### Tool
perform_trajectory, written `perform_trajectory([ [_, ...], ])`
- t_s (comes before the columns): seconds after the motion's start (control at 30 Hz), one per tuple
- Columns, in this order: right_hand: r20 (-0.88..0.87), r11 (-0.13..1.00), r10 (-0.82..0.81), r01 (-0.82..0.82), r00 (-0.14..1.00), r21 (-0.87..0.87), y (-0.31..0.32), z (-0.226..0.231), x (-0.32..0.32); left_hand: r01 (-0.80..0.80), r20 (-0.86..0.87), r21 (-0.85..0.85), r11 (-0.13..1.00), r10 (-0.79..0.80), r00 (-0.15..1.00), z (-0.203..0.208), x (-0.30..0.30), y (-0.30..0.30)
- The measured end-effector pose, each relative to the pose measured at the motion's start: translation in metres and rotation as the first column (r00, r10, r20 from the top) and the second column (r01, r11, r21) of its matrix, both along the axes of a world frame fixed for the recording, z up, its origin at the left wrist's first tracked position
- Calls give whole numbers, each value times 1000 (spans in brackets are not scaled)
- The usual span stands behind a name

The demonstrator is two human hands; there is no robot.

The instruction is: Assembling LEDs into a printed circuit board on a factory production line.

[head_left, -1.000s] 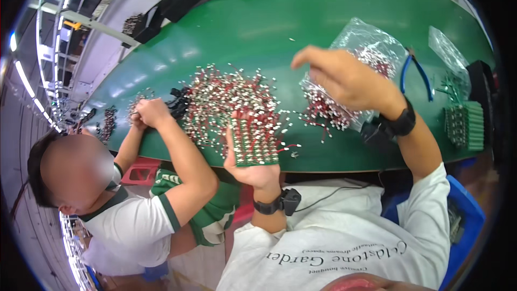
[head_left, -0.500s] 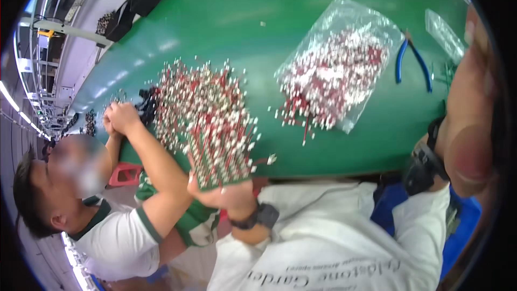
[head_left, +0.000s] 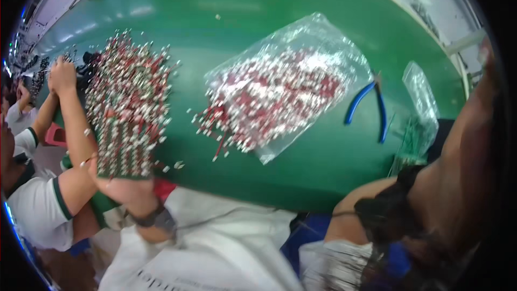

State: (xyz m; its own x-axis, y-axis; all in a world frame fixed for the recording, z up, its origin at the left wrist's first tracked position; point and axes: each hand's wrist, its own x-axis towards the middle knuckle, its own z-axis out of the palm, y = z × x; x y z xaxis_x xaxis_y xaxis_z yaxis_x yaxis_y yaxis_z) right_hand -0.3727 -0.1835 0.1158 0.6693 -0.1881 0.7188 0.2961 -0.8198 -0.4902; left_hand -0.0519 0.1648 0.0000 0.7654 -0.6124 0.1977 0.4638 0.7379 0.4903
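Your left hand [head_left: 126,194] has its grip closed under the green board [head_left: 125,148], near the bench [head_left: 301,0] edge. The board's rows look nearly filled with red parts; many remain in the bag [head_left: 280,89]. Right hand's grip: cannot tell.

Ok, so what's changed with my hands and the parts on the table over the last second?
Your right arm has lifted off the clear bag of red parts and swung up close to the camera at the right edge; the hand itself is out of view. Your left hand keeps its grip on the green tray. The bag, the loose pile and the blue pliers stayed put.
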Motion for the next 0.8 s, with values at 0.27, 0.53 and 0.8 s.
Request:
perform_trajectory([
  [0.27,-25,1000,5,-4,1000,27,47,59,131,-60,19,29,998,59,998,9,14,-38],
  [0.53,-235,973,190,-151,953,172,135,30,199,-6,-255,114,994,35,966,36,8,-42],
  [0.8,-484,965,262,-227,835,131,176,18,208,-200,-239,-20,980,189,952,51,21,-72],
])
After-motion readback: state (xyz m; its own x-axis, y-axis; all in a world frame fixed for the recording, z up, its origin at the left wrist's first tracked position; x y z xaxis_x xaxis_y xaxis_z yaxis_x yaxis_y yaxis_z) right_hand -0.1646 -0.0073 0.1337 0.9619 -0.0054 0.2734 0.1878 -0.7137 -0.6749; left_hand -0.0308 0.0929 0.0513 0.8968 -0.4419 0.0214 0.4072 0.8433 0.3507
